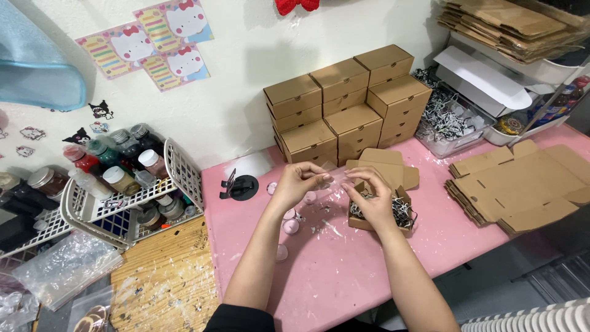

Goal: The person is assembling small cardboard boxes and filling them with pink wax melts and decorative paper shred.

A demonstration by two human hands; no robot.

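My left hand [299, 182] and my right hand [372, 195] are raised over the pink table [344, 270], fingertips facing each other. Between them they pinch a small clear plastic bag [332, 179]; what is inside it is too small to tell. Under my right hand sits an open small brown cardboard box [402, 210] filled with black and white shredded paper. Several small round pink pieces [291, 225] lie on the table below my left hand.
Stacked closed brown boxes [347, 104] stand against the wall. Flat unfolded cardboard blanks [522, 184] lie at right. A clear bin of shredded paper [445, 123] is behind. A black stand [239, 186] and a white basket of bottles [123, 184] sit at left.
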